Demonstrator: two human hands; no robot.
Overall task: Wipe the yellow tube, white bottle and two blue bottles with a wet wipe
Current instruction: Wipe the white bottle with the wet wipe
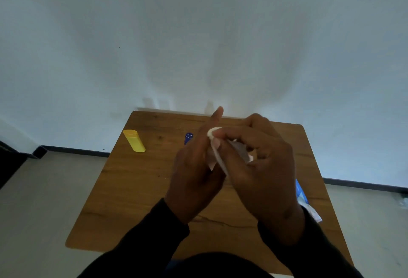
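Above the middle of the wooden table (123,189), both hands meet around a white bottle (212,133); only its rounded top and a strip of its side show. My left hand (194,171) holds the bottle from the left, index finger pointing up. My right hand (262,167) grips a crumpled wet wipe (242,151) against the bottle's right side. At the far left of the table stands a yellow tube (134,141). One blue bottle (188,138) peeks out behind my left hand. A second blue bottle is hidden from view.
A blue and white wipes pack (303,198) lies at the table's right edge, partly behind my right forearm. The table stands against a pale wall, with grey floor on both sides.
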